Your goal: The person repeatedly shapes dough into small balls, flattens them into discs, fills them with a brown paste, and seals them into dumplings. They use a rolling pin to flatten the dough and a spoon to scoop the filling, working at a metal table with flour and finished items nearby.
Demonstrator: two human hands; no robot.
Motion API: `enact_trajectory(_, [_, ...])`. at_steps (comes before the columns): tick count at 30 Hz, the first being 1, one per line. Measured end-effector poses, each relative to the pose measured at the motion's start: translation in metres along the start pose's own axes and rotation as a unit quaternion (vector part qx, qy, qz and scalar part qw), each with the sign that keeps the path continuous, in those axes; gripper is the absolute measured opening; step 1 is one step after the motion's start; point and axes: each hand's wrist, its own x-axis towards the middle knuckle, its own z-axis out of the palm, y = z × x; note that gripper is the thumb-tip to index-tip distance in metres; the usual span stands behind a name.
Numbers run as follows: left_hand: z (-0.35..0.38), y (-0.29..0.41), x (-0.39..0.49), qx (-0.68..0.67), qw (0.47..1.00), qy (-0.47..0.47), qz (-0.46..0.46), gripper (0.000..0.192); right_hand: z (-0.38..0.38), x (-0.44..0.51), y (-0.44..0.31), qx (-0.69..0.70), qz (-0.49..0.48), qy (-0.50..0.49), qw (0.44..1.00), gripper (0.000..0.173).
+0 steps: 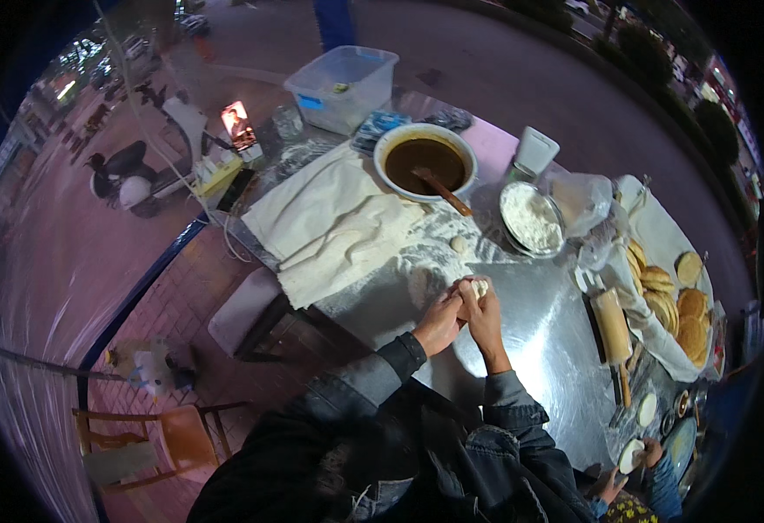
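Observation:
Both my hands meet over the metal table (382, 320), around a piece of pale dough (480, 288) that shows at the fingertips. My left hand (441, 320) presses against it from the left, and my right hand (484, 317) wraps it from the right; most of the dough is hidden by the fingers. Just beyond them, a small dough ball (458, 245) lies on scattered white flour (428, 245). A floured cloth (330, 229) is spread to the left. Farther off stand a bowl of brown paste (414, 157) with a wooden-handled utensil (450, 196) in it, and a bowl of flour (532, 219).
At right are a rolling pin (612, 327), a scraper (589, 281) and round breads (660, 301) on cloth. Another person's hands (651, 452) hold a dough disc (631, 456) at lower right. A plastic bin (343, 85), lit phone (238, 124) and power strip (218, 178) line the far left.

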Motion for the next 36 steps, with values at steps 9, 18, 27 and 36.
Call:
enact_trajectory(9, [0.013, -0.028, -0.002, -0.069, 0.996, -0.022, -0.046, 0.039, -0.032, -0.029, 0.012, 0.006, 0.056, 0.001, 0.998, 0.026])
enact_trajectory(18, [0.017, -0.067, 0.005, 0.116, 0.993, 0.022, -0.008, 0.043, -0.039, -0.038, 0.022, 0.097, 0.078, 0.099, 0.987, 0.023])
enact_trajectory(27, [-0.041, -0.049, -0.026, 0.073, 0.989, 0.124, -0.022, 0.067, -0.023, 0.026, 0.099, -0.059, -0.002, 0.269, 0.961, 0.025])
enact_trajectory(36, [-0.069, -0.013, -0.039, 0.064, 0.979, 0.185, 0.052, 0.061, 0.020, -0.015, 0.086, -0.196, -0.070, 0.055, 0.977, 0.035])
